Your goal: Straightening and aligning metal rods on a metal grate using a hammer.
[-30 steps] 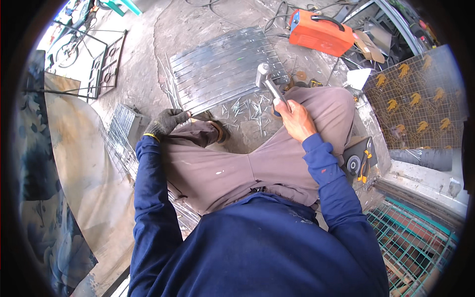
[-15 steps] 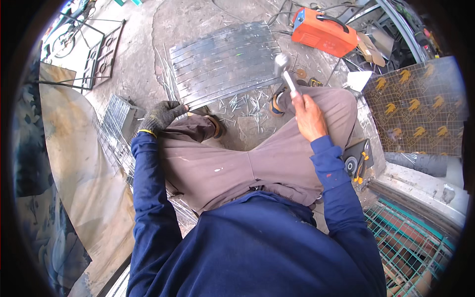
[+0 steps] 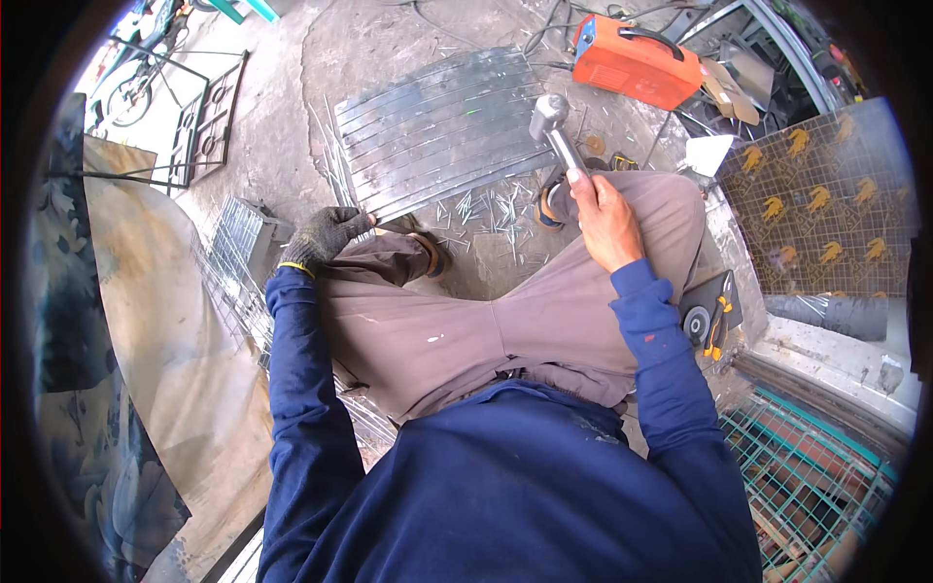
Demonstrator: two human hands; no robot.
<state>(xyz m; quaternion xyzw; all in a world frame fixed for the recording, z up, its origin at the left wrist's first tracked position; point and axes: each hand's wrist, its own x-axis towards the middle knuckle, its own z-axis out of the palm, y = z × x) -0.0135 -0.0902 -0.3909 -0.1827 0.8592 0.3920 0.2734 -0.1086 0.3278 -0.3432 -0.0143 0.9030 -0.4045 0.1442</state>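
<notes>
Ribbed metal sheet (image 3: 442, 131) flat on floor, ahead of both hands. Gloved left hand (image 3: 326, 236) closed on sheet's near-left corner. Bare right hand (image 3: 604, 219) gripping hammer (image 3: 556, 131), head raised over sheet's right edge.

Your knees box in the floor (image 3: 292, 126) gap at the middle, and loose nails (image 3: 486, 209) litter it. At 12 o'clock the metal sheet (image 3: 442, 126) is bare on top, so there's room to pass over it. The orange machine (image 3: 632, 63) blocks 1 o'clock, the wire rack (image 3: 233, 243) 9 o'clock, the angle grinder (image 3: 708, 319) 3 o'clock.
</notes>
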